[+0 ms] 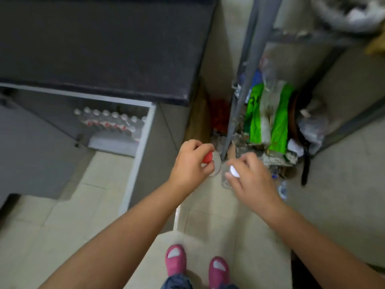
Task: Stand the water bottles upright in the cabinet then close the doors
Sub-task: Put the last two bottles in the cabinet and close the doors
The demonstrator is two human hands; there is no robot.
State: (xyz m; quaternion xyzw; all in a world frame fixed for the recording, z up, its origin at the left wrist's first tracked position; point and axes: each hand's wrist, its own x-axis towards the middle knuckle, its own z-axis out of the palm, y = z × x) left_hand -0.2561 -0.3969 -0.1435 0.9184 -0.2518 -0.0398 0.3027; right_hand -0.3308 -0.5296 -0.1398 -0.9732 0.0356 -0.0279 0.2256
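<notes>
Left hand [190, 161] grips a red-capped bottle [210, 160] by its neck; right hand [248, 176] grips a white-capped bottle [230, 173]. Both hang over the floor, right of the open cabinet [143, 130]. Recommend carrying them vertical and setting each beside the standing row [110, 122].

Dim even light, heavy motion blur, wide-angle bending at edges

Two hands [192, 161] [249, 177], each holding one bottle: red-capped [208, 157], white-capped [234, 171]. Cabinet row [110, 122]: count unclear. Two pink slippers [175, 257].
</notes>
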